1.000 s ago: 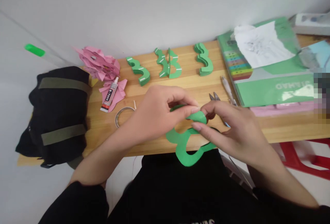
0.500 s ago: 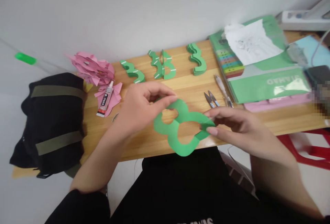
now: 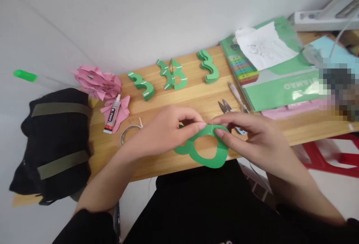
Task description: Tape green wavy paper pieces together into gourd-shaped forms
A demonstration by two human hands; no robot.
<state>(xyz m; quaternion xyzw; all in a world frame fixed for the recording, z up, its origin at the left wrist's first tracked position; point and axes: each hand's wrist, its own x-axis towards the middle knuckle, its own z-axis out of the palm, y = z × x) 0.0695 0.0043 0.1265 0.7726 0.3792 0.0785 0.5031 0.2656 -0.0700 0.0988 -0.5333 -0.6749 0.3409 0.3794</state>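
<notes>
Along the green cutout (image 3: 191, 149), right hand (image 3: 254, 133) has neared left hand (image 3: 165, 130).

Wooden tabletop (image 3: 193, 100): tape roll (image 3: 123, 135) left of the left hand (image 3: 168, 130); snips (image 3: 227, 105) and pen (image 3: 237, 95) beyond the right hand (image 3: 254, 133).

Hands (image 3: 171, 130) (image 3: 256, 135) pinch a green, seemingly paper cutout (image 3: 211, 163)

Single head-worn view: faces forward and down, close above table (image 3: 196, 98), wall (image 3: 168, 15) beyond.
</notes>
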